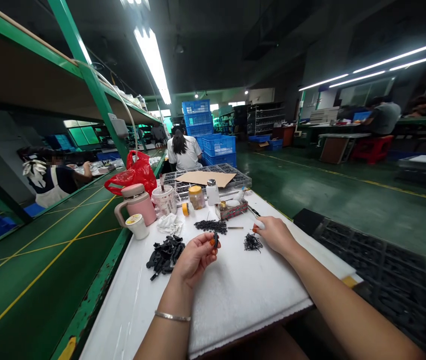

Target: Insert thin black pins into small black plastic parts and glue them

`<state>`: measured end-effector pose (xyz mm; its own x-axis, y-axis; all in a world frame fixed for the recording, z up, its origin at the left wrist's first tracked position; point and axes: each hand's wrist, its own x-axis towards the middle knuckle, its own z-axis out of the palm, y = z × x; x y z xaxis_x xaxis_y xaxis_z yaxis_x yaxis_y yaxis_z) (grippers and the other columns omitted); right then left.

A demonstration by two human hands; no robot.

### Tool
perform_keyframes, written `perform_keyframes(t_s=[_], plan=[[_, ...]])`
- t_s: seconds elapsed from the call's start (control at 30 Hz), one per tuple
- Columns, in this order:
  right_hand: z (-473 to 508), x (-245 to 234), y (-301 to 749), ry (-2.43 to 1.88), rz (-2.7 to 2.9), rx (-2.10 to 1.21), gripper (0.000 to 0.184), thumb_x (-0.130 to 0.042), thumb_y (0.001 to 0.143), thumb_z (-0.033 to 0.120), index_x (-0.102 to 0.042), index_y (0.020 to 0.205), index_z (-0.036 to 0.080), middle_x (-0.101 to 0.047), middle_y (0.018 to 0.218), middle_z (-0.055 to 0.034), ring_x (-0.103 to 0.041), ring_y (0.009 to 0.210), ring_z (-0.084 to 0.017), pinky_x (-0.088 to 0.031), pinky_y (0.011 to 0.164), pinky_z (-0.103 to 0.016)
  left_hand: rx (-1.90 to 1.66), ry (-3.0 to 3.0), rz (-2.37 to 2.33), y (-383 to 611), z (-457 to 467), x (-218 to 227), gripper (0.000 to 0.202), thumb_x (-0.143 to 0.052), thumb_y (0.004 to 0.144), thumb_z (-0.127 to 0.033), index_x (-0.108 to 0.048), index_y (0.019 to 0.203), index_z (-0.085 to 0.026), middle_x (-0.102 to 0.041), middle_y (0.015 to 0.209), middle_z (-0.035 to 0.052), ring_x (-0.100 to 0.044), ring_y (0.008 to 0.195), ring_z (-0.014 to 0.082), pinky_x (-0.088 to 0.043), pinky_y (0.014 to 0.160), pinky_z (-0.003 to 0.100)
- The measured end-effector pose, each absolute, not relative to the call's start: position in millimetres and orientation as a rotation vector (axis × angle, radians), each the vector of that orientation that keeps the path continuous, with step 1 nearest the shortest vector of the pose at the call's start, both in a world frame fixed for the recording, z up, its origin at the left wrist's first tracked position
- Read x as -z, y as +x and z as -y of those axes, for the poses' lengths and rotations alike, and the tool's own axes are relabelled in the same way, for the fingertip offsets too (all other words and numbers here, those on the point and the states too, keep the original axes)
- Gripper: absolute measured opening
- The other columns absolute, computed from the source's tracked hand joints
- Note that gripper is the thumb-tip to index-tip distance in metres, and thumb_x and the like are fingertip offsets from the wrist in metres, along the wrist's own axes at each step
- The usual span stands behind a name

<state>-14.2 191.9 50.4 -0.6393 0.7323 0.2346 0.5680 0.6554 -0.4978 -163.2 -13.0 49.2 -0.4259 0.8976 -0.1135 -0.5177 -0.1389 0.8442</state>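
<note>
My left hand (196,256) pinches a small black part (216,242) upright between thumb and fingers, above the white work surface. There is an orange covering on a fingertip. My right hand (275,234) is closed around a small white rounded object (260,224), whose kind I cannot make out; orange shows at a fingertip here too. Just below that hand lies a small heap of thin black pieces (253,242). Left of my left hand is a pile of larger black parts (165,256). Behind it, tiny black pieces (210,226) are heaped together.
Behind the heaps stand a pink mug (140,204), a white cup (137,227), a yellow-lidded jar (196,198), a white bottle (211,192) and a small box (231,209). A green conveyor (47,250) runs along the left. Co-workers sit farther off.
</note>
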Motion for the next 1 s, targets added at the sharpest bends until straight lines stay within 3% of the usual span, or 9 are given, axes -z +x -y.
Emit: perform_keyframes(t_s=[0.27,0.57,0.73,1.0], plan=[[-179.7,-58.5,-11.9,-0.900,2.345,-0.642,0.012,-0.056,0.076,0.024,-0.067,0.073,0.021,-0.064,0.069,-0.0006,-0.056,0.069,-0.014,-0.030,0.060,-0.022,-1.730,0.553,-1.004,-163.7,15.0,-50.5,0.034,-0.079,0.068,-0.016,-0.060,0.096,-0.012,-0.063,0.074,0.0034,-0.056,0.056,0.0048,-0.049,0.053,0.012],[-125.2,-59.8,-18.7,-0.564,2.206,-0.928,0.012,-0.051,0.080,0.020,-0.063,0.079,0.018,-0.068,0.076,0.0008,-0.062,0.070,-0.012,-0.044,0.069,-0.020,-1.679,0.570,-0.867,-164.9,19.7,-51.6,0.036,-0.078,0.068,-0.015,-0.061,0.100,-0.013,-0.061,0.074,0.0033,-0.056,0.058,0.0051,-0.048,0.053,0.011],[-103.1,-62.4,-16.3,-0.451,2.098,-1.067,0.010,-0.052,0.081,0.021,-0.061,0.078,0.018,-0.065,0.071,0.0014,-0.060,0.065,-0.010,-0.046,0.068,-0.020,-1.655,0.594,-0.837,-164.8,20.9,-52.1,0.035,-0.078,0.068,-0.014,-0.063,0.100,-0.013,-0.061,0.073,0.0040,-0.055,0.058,0.0052,-0.047,0.051,0.010],[-112.3,-38.3,-18.7,-0.617,2.051,-1.230,0.012,-0.055,0.080,0.027,-0.061,0.079,0.016,-0.066,0.068,0.0000,-0.061,0.061,-0.012,-0.047,0.062,-0.022,-1.672,0.594,-0.829,-162.0,20.5,-54.8,0.032,-0.078,0.068,-0.015,-0.064,0.097,-0.012,-0.061,0.072,0.0032,-0.056,0.057,0.0050,-0.048,0.051,0.010]])
